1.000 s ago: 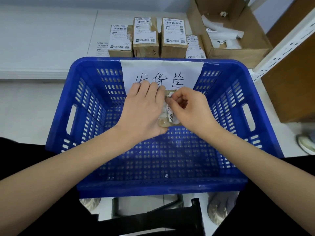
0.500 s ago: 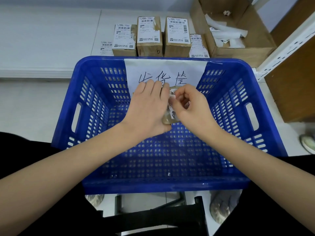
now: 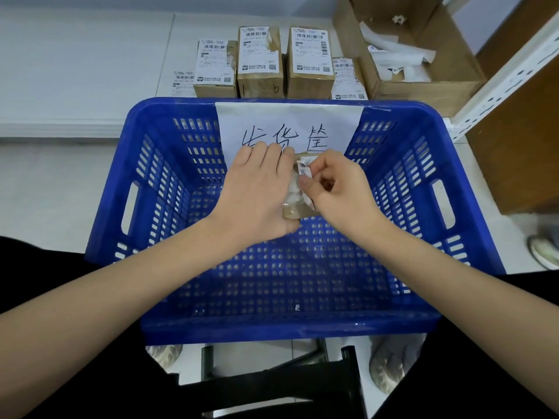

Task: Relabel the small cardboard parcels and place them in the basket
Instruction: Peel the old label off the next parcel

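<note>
One parcel [image 3: 295, 207] clasped in left hand [image 3: 257, 189]; its label [image 3: 304, 173] pinched by right hand [image 3: 335, 189]. Beyond both grips, four labelled boxes [image 3: 260, 60]. Beneath, one basket [image 3: 157, 189].

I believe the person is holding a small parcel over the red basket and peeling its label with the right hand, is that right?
Not quite: the basket is blue, not red, as the head view shows. The rest holds: the left hand grips the small parcel over the basket while the right hand pinches the partly peeled label.
</note>
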A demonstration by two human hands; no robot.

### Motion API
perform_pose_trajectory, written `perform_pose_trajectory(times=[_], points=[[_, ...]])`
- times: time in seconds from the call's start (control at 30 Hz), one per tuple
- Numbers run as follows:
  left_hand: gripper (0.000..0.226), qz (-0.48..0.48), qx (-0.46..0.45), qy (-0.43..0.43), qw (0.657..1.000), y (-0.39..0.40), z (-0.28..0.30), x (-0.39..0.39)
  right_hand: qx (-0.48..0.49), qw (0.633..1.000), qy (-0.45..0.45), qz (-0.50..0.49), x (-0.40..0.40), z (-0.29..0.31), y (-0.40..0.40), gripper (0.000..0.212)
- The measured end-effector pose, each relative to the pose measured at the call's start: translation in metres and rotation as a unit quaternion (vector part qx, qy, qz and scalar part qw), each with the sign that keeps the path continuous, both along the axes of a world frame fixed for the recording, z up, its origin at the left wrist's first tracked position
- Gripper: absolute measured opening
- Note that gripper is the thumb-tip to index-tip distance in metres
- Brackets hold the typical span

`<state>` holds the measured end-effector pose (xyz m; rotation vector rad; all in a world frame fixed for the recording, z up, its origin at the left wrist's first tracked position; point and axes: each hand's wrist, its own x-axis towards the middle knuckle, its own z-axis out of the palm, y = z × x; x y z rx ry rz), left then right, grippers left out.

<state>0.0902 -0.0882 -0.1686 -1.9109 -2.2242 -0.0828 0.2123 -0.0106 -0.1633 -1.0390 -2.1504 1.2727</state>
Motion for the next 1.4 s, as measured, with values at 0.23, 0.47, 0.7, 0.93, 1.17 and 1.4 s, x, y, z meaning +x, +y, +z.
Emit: perform_pose_trajectory(times=[0.23,0.47,0.7,0.93,1.17,1.4], points=[[0.089,-0.005,0.001,-0.036,0.999,0.001,0.003,-0.002,-0.082,0.994,0.075,0.002,0.006,0.007,0.003,0.019],[0.092,-0.016,0.025,-0.06,0.998,0.0,0.001,-0.004,-0.145,0.981,0.126,0.0,0.013,0.016,0.007,0.017],[0.09,-0.006,0.047,-0.071,0.996,0.001,0.0,-0.007,-0.178,0.97,0.165,0.002,0.017,0.024,0.012,0.022],[0.095,0.01,0.034,-0.067,0.997,0.002,0.0,-0.012,0.013,0.999,0.032,-0.02,0.02,0.026,0.024,0.02],[0.093,0.015,0.014,-0.014,1.0,0.004,0.001,-0.006,0.142,0.986,-0.086,-0.026,0.018,0.013,0.031,0.014],[0.093,0.035,-0.02,0.028,0.999,-0.002,-0.004,-0.001,0.153,0.974,-0.157,0.061,0.014,0.005,0.035,0.012]])
